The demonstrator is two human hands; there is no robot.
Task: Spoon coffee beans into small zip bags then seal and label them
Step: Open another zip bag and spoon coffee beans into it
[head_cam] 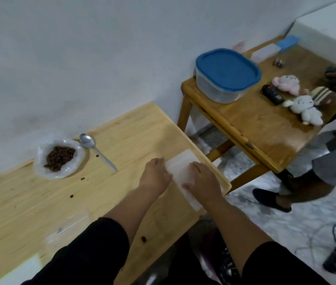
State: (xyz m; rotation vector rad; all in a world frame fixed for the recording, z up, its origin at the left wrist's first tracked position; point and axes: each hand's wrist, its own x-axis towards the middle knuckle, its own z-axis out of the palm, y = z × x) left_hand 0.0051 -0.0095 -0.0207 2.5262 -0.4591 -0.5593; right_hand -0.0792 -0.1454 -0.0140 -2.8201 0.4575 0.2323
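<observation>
Both my hands rest on a stack of small zip bags [181, 173] near the right edge of the worktop [122, 140]. My left hand [155, 173] lies at its left side with the fingers curled against the edge, and my right hand [203, 178] presses flat on top, palm down. The hands sit apart, the pale plastic showing between them; neither is clenched on anything, though I cannot tell whether my left fingertips have already pinched a bag loose.

The bags look thin, limp and slick, so I expect them to cling together and slide. I judge it best to hold the stack down with my right hand and peel one bag off by its corner or zip edge with my left.

The coffee beans [59, 157] sit in an open clear plastic bag [39, 161] further left, well apart from my hands, with the metal spoon [96, 150] lying just beside it. A few stray beans [82, 178] dot the wood.
</observation>
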